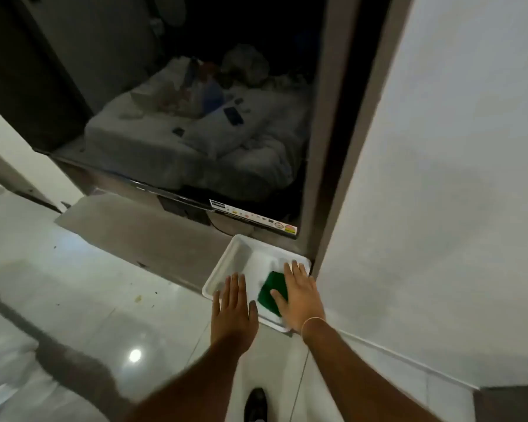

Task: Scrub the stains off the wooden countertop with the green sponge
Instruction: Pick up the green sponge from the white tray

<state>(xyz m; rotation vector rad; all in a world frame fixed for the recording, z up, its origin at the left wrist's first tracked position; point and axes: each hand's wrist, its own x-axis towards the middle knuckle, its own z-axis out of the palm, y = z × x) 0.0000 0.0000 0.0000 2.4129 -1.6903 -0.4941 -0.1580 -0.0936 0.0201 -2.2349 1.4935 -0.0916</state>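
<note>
A white tray (pixel 226 263) is sitting on the wooden counter (pixel 141 229). Inside it, toward its right side, the green sponge (pixel 272 292) is lying under the right hand (pixel 302 296), whose grip is spread flat, clasping nothing. The left hand (pixel 232 306) is hovering flat-fingered over the tray's near-left edge, holding nothing.

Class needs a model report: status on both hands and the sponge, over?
Left hand open, flat above the white tray. Right hand open, reaching onto the green sponge, not gripped. Sponge lies in tray. Nothing blocking.
</note>
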